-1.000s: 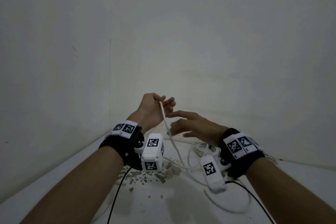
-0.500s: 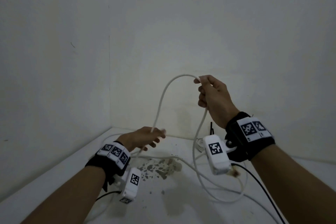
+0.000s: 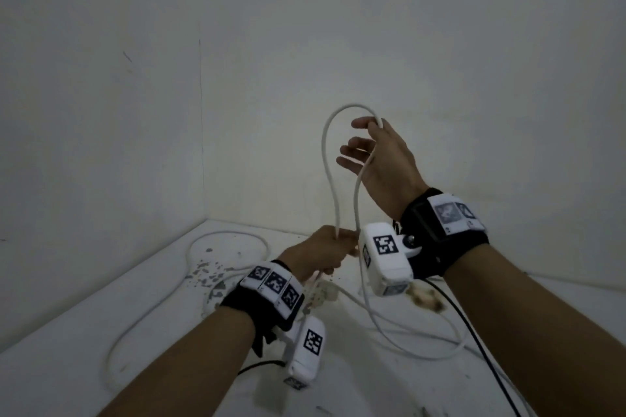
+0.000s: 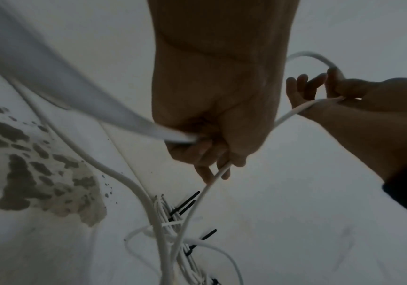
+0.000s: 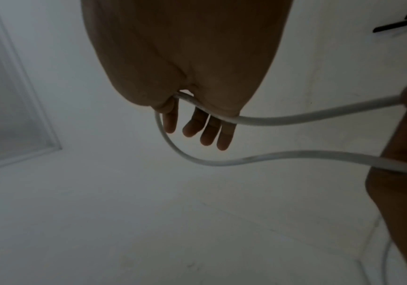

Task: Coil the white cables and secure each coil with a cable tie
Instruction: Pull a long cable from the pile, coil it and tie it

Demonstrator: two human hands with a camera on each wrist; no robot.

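Observation:
A long white cable (image 3: 327,159) rises in a narrow loop above the white tabletop (image 3: 84,322). My left hand (image 3: 325,247) grips both strands at the loop's foot, fist closed round them (image 4: 209,152). My right hand (image 3: 369,149) is raised above it with fingers spread; the loop's top hangs over the web between thumb and fingers (image 5: 197,127). The rest of the cable (image 3: 423,352) lies in loose curves on the table. A bundle of thin white cables (image 4: 173,221) with black cable ties (image 4: 185,204) lies beyond my left hand.
Two white walls meet in a corner (image 3: 201,145) behind the table. A patch of flaked grey paint (image 3: 210,276) and a brown stain (image 3: 426,300) mark the surface. A black camera lead (image 3: 481,345) runs off to the lower right.
My left hand has moved right, under the right hand, and closed on both strands, narrowing the loop. My right hand's fingers have gone from a pinch to spread.

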